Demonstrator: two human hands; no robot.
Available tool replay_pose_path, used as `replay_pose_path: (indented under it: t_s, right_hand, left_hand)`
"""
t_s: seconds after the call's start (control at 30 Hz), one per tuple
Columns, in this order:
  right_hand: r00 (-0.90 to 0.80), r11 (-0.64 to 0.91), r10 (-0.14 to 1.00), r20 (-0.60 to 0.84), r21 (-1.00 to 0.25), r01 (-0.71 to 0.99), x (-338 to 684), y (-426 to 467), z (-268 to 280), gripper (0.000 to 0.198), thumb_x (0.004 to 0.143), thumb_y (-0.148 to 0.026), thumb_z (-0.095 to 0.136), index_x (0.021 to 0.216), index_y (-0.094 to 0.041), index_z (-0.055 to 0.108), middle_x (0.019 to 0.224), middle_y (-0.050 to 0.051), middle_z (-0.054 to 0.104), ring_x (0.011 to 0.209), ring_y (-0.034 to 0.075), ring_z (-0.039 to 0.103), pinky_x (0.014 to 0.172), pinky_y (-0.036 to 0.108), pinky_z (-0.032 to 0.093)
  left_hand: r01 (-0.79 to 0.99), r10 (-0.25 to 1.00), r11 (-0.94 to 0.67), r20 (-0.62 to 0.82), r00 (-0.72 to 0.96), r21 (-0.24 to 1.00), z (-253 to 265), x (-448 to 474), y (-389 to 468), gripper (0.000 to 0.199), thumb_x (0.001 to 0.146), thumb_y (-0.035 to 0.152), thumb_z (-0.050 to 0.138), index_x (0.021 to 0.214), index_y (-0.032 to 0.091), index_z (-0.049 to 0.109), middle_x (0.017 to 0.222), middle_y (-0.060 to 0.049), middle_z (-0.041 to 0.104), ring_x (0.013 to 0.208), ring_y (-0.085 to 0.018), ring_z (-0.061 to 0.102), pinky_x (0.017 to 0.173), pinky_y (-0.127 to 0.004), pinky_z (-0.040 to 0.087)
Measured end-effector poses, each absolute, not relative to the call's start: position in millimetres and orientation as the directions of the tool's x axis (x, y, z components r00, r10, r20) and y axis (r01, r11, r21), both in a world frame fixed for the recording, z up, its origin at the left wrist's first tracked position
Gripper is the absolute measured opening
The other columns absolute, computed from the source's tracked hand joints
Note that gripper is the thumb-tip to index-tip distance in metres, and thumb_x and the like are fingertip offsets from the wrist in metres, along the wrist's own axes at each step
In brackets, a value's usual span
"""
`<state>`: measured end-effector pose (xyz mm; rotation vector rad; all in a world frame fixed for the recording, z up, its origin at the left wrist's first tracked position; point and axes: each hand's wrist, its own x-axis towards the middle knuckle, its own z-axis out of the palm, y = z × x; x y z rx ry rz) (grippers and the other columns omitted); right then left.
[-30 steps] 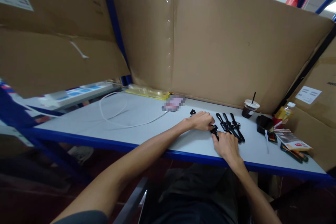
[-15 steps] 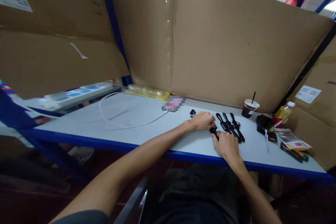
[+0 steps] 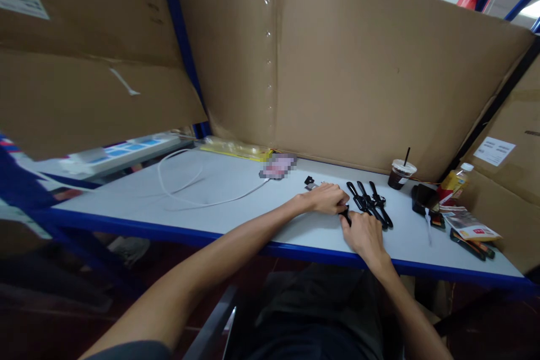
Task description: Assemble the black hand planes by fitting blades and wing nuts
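My left hand is closed, its fingers pinched over the upper part of a black two-handled tool that looks like a spokeshave. The lower end of this spokeshave is wrapped by my right hand, thumb along its side. Both hands rest low over the white tabletop and hide most of the tool. To their right, several more black spokeshaves lie side by side. A small black part and a grey metal piece lie beyond my left hand.
A phone-like blurred object with a white cable lies behind on the table. At the right stand a lidded drink cup and a yellow bottle, near a packet. Cardboard walls the back.
My left hand has shifted slightly down toward my right hand, covering more of the spokeshave. My right hand stays in nearly the same place.
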<state>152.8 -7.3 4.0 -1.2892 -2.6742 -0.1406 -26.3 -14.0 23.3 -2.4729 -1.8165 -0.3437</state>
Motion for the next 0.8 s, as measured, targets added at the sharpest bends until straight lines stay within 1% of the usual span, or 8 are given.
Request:
replay_pose_path:
  t_s: [0.1,0.23,0.4,0.5,0.67,0.8]
  right_hand:
    - [-0.607,0.616,0.773,0.182,0.011,0.788,152.3,-7.6,4.7,0.039,0.102,-0.044,0.044,0.104,-0.019,0.075,0.096,0.015,0.076,0.092,0.029,0.073,0.079,0.034,0.048]
    - [-0.603,0.612,0.779,0.173,0.002,0.791,151.8,-8.6,6.8,0.039,0.103,-0.043,0.044,0.106,-0.019,0.074,0.097,0.015,0.076,0.093,0.028,0.072,0.081,0.034,0.048]
    - [-0.603,0.612,0.780,0.165,-0.002,0.791,151.9,-9.6,8.0,0.039,0.103,-0.042,0.044,0.106,-0.018,0.074,0.098,0.016,0.076,0.093,0.027,0.072,0.081,0.033,0.047]
    - [-0.600,0.612,0.777,0.188,-0.002,0.791,152.1,-10.2,7.3,0.039,0.102,-0.042,0.045,0.105,-0.017,0.074,0.096,0.016,0.076,0.092,0.027,0.073,0.079,0.033,0.048]
    - [-0.582,0.595,0.789,0.197,-0.005,0.804,152.0,-12.0,6.3,0.038,0.102,-0.041,0.045,0.106,-0.017,0.075,0.097,0.016,0.076,0.092,0.028,0.073,0.079,0.033,0.048]
    - [-0.577,0.590,0.792,0.200,-0.008,0.807,152.0,-12.4,6.2,0.038,0.102,-0.041,0.044,0.105,-0.018,0.075,0.096,0.016,0.076,0.092,0.029,0.073,0.078,0.034,0.048]
  left_hand:
    - [0.954,0.933,-0.296,0.233,0.276,0.056,23.2,-22.4,-15.0,0.024,0.093,0.030,0.052,0.076,0.019,0.065,0.067,-0.005,0.066,0.060,-0.018,0.058,0.058,-0.029,0.032]
    - [0.973,0.941,-0.230,0.259,0.216,0.023,24.4,-19.2,-13.6,0.026,0.097,0.031,0.049,0.084,0.018,0.067,0.074,-0.009,0.069,0.066,-0.021,0.064,0.062,-0.030,0.036]
    - [0.988,0.969,-0.145,0.207,0.133,0.047,25.0,-21.8,-11.2,0.028,0.097,0.027,0.046,0.086,0.018,0.070,0.078,-0.011,0.072,0.072,-0.023,0.068,0.067,-0.030,0.041]
    - [0.987,0.970,-0.162,0.183,0.157,0.014,22.6,-23.5,-11.5,0.032,0.099,0.028,0.042,0.088,0.016,0.070,0.080,-0.012,0.072,0.073,-0.024,0.068,0.070,-0.032,0.044]
    - [0.977,0.959,-0.200,0.192,0.211,-0.076,21.3,-21.7,-15.3,0.032,0.100,0.027,0.042,0.094,0.014,0.071,0.082,-0.016,0.072,0.070,-0.026,0.069,0.067,-0.034,0.044]
    - [0.960,0.943,-0.254,0.190,0.272,-0.114,23.6,-18.7,-18.6,0.031,0.098,0.025,0.043,0.090,0.013,0.071,0.077,-0.015,0.071,0.064,-0.024,0.067,0.063,-0.033,0.042]
